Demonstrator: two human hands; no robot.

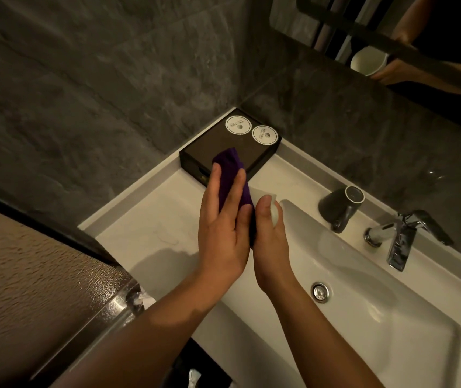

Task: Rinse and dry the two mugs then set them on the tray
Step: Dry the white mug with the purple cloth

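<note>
At the far left, note the textured panel (27, 275) that borders the white surface (145, 219). In the back corner of that surface, against both dark walls, locate the dark tray (223, 149); two white round discs (238, 125) lie side by side at its far end, and neither mug is on it. In front of the tray, your left hand (223, 228) is raised above the surface with its fingers (215, 180) straight and close together, laid flat against the purple cloth (230, 161). The cloth projects beyond your fingertips over the tray's near edge and is sandwiched between your left hand and the white mug (275, 215). Whether your left thumb also clamps the cloth cannot be determined. Your right hand (271, 247) grips the white mug: the thumb lies over the mug's side near its rim, and the remaining fingers wrap round the far side, out of sight. The white mug is held in the air over the left edge of the basin (363, 275), touching the cloth. The drain (320, 292) sits at the basin floor. Behind the basin, the dark mug (335, 204) lies on its side on the surface, mouth towards the wall, just left of the chrome faucet (400, 239). At the upper right, the mirror (335, 23) reflects the white mug and both hands.
</note>
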